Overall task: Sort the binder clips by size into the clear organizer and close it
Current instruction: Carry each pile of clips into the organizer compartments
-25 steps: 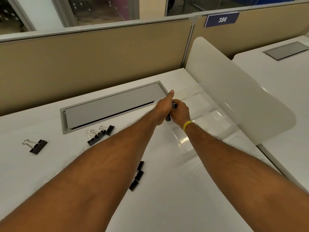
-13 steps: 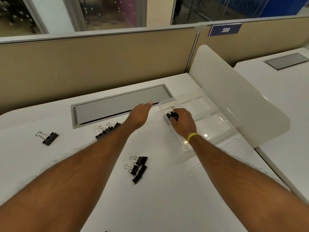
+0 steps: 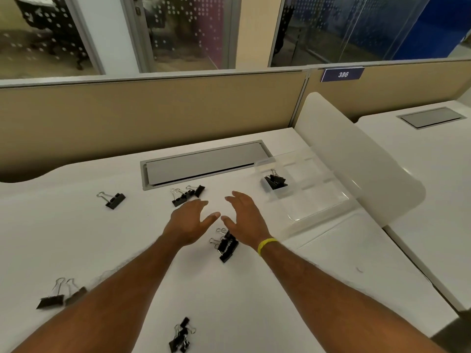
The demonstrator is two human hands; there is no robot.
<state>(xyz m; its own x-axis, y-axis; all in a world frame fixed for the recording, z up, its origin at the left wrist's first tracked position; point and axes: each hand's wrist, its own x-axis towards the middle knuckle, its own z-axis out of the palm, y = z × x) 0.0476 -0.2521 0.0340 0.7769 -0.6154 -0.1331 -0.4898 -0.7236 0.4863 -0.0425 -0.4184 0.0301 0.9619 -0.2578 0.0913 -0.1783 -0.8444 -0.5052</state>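
Here, left hand (image 3: 190, 221) and right hand (image 3: 246, 219) side by side, palms down, each grip loosely apart.

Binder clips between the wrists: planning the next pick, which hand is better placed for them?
Right, probably: the right hand is open, partly over that clip cluster, and nearer the clear organizer than the left hand.
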